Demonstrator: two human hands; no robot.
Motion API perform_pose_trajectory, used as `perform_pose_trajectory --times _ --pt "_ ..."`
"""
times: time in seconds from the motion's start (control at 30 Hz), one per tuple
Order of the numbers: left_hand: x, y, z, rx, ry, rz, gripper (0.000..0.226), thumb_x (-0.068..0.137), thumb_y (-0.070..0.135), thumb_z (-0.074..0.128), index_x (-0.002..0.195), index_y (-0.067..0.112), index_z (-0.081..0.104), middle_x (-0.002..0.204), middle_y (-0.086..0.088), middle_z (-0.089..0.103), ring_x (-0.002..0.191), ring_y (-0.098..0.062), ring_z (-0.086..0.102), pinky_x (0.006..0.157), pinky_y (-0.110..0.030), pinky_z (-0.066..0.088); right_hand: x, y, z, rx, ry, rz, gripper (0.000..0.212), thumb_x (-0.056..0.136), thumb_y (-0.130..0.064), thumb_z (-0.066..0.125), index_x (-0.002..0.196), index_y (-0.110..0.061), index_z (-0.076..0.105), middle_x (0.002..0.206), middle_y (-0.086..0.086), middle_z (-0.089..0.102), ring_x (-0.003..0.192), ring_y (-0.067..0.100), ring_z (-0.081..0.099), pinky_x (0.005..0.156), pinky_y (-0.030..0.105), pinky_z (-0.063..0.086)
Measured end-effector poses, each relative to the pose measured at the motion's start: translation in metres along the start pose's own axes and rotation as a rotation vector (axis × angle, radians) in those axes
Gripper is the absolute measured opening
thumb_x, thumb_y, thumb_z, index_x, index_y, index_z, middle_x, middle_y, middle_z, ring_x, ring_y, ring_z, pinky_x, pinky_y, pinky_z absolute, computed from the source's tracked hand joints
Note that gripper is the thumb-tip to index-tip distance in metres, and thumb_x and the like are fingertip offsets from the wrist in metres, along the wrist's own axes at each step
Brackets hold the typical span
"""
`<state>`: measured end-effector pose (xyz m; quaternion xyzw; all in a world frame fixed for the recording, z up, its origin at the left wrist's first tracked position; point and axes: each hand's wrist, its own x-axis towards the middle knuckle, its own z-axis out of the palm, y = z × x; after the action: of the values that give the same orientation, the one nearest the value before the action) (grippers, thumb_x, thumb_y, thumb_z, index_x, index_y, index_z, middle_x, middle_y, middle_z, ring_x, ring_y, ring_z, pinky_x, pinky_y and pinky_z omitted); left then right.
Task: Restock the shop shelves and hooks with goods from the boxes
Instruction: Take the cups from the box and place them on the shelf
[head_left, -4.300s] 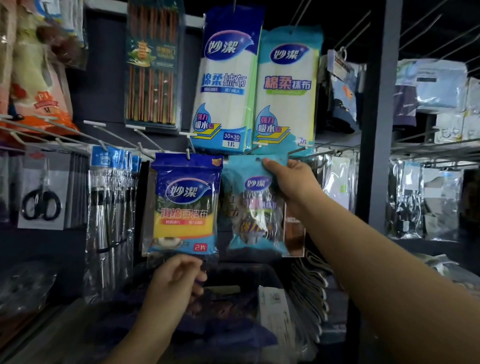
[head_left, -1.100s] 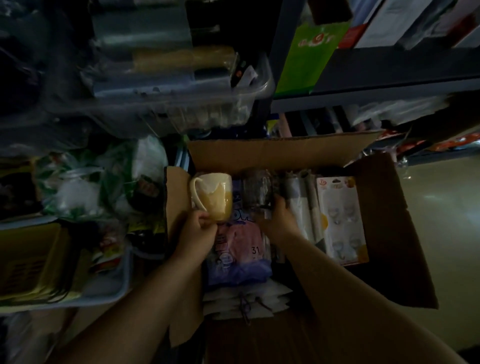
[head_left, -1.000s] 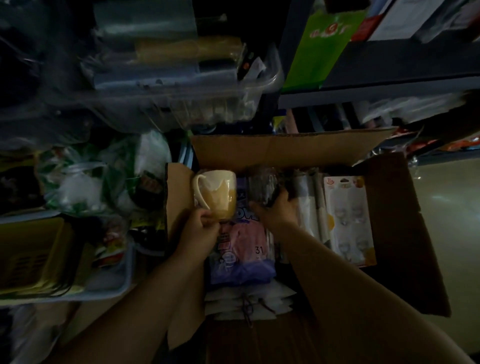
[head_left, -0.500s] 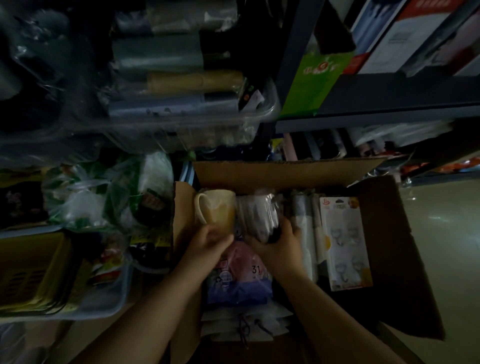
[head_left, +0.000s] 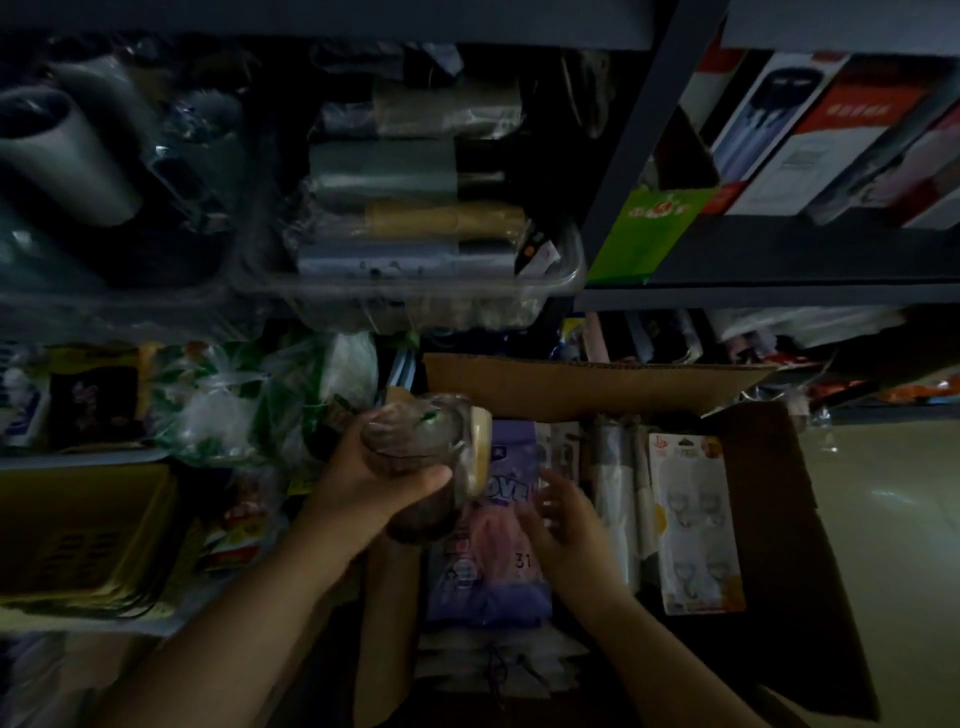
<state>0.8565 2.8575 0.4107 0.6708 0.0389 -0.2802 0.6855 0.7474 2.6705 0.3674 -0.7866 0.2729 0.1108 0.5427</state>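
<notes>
- Dim shop aisle, looking down at an open cardboard box (head_left: 587, 384) on the floor, shoved right up against dark metal shelving (head_left: 769, 293).
- Left hand (head_left: 374, 478) has its fingers and thumb wrapped round a dark item in a clear plastic bag (head_left: 415, 467), held up over the box's left edge. Too dark to tell what's inside the wrap.
- A cream mug (head_left: 480, 457) sits right behind that bag, on its right side; can't tell whether the hand is holding it too.
- Right hand (head_left: 566, 525) hovers over the box with fingers loosely spread, not gripping anything, just above a purple and pink glove pack (head_left: 493, 561). I can make out "OVE" and "31" on it, nothing more.
- Further right in the box: rolls in clear wrap (head_left: 618, 493), then a white card of hooks (head_left: 691, 519) lying flat by the right wall. Its logo is too small to read.
- Box flaps stand open at the back and right, with bare floor (head_left: 883, 519) beyond the right flap, so there's room on that side.
- The left is tight: bagged green and white goods (head_left: 234, 410) and a yellow basket (head_left: 83, 540) sit just beside the box.
- Above, a clear tub (head_left: 566, 275) holds rolled bags, and printed cartons (head_left: 810, 130) line the right shelf.
</notes>
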Motion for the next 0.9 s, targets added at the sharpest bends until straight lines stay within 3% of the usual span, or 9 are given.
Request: perform_pose_trajectory --times 0.1,0.23,0.37,0.43,0.5,0.6,0.7,0.8,0.9 --pt "-0.009 -0.002 -0.024 0.012 0.086 -0.019 0.085 0.041 0.038 0.089 0.119 0.021 0.061 0.108 0.002 0.072 0.103 -0.013 0.067 0.08 -0.024 0.052 0.044 -0.002 0.014 -0.179 -0.021 0.046 0.044 0.091 -0.034 0.062 0.13 -0.02 0.047 0.128 0.003 0.051 0.109 0.016 0.056 0.091 0.034 0.05" --pt "-0.025 -0.011 -0.036 -0.014 0.122 -0.021 0.054 0.042 0.032 0.085 0.093 0.034 0.069 0.095 0.01 0.075 0.094 -0.007 0.069 0.074 -0.022 0.055 0.087 -0.022 0.05 -0.322 -0.047 0.044 0.062 0.091 -0.036 0.061 0.143 -0.015 0.036 0.14 0.01 0.039 0.124 0.026 0.045 0.096 0.032 0.04" --pt "-0.031 -0.025 -0.051 -0.083 0.186 -0.069 0.091 0.018 0.057 0.092 0.103 0.037 0.063 0.107 0.006 0.072 0.102 -0.014 0.067 0.089 -0.042 0.051 0.119 -0.028 0.076 -0.142 -0.014 0.353 0.079 0.089 -0.049 0.059 0.147 -0.008 0.022 0.146 0.016 0.034 0.13 0.035 0.04 0.099 0.036 0.04" --pt "-0.03 -0.028 -0.055 -0.096 0.205 -0.077 0.104 0.013 0.061 0.09 0.109 0.034 0.059 0.109 0.006 0.071 0.105 -0.016 0.065 0.09 -0.042 0.052 0.131 -0.02 0.083 -0.056 -0.013 0.452 0.087 0.085 -0.056 0.06 0.145 -0.005 0.023 0.144 0.018 0.039 0.128 0.036 0.044 0.1 0.038 0.043" --pt "-0.027 -0.03 -0.059 -0.091 0.204 -0.068 0.106 0.012 0.061 0.09 0.109 0.033 0.058 0.103 0.01 0.072 0.1 -0.01 0.068 0.084 -0.035 0.056 0.136 -0.013 0.085 -0.023 -0.041 0.449 0.088 0.082 -0.056 0.065 0.143 -0.003 0.032 0.14 0.018 0.046 0.123 0.035 0.05 0.093 0.036 0.046" --pt "-0.025 -0.033 -0.067 -0.097 0.226 -0.096 0.108 0.017 0.059 0.092 0.115 0.029 0.058 0.11 0.005 0.071 0.104 -0.015 0.066 0.088 -0.042 0.053 0.131 -0.009 0.082 0.018 -0.029 0.393 0.073 0.076 -0.048 0.075 0.129 -0.002 0.052 0.125 0.015 0.06 0.107 0.028 0.06 0.078 0.032 0.049" --pt "-0.026 -0.033 -0.069 -0.081 0.238 -0.098 0.118 0.023 0.057 0.093 0.128 0.021 0.052 0.121 -0.001 0.065 0.11 -0.02 0.063 0.095 -0.048 0.05 0.111 -0.014 0.07 0.085 -0.021 0.309 0.065 0.069 -0.04 0.082 0.123 -0.011 0.057 0.118 0.008 0.062 0.098 0.02 0.059 0.082 0.032 0.053" --pt "-0.028 -0.029 -0.066 -0.028 0.227 -0.055 0.097 0.032 0.047 0.087 0.12 0.015 0.059 0.108 0.001 0.069 0.099 -0.013 0.066 0.08 -0.029 0.055 0.084 -0.022 0.048 0.023 -0.005 0.143 0.084 0.048 -0.054 0.083 0.121 -0.023 0.058 0.117 0.0 0.062 0.105 0.018 0.062 0.086 0.037 0.056" --pt "-0.034 -0.013 -0.062 -0.073 0.233 -0.029 0.035 0.067 0.015 0.086 0.094 0.021 0.064 0.079 0.016 0.074 0.076 0.004 0.068 0.062 -0.009 0.052 0.056 -0.039 0.022 0.076 -0.005 0.001 0.055 0.063 -0.027 0.088 0.107 -0.037 0.055 0.106 -0.011 0.066 0.096 0.003 0.064 0.081 0.028 0.056"
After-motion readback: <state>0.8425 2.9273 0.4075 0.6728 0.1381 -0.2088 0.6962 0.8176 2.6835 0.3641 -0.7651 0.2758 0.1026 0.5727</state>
